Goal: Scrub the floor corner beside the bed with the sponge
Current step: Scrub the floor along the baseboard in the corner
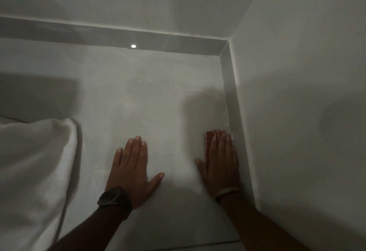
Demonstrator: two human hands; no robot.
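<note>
Dim corner, pale glossy floor [150,96] running out to a grey skirting strip [230,100] along the far and right walls [297,72]; a small light spot [133,46] is reflecting on the far strip. White bedding [33,161] is hanging down at near left, with the bed's shadow lying on the tile behind it. I'm leaning on my left hand [131,167], palm flat on the floor, fingers spread and loose, gripping nothing; dark watch [111,196] is sitting on that wrist. My right hand [221,163] is pressing flat on the red sponge [210,136], fingers stretched over it rather than curled round it, so it's pinned under the palm, not clenched. Sponge is lying on the tile just beside the right skirting, well short of the far corner, only its far edge poking out past my fingertips. Some white foam is showing near the little finger. Light band [227,191] is sitting on the right wrist. Right hand is reading slightly blurred.
</note>
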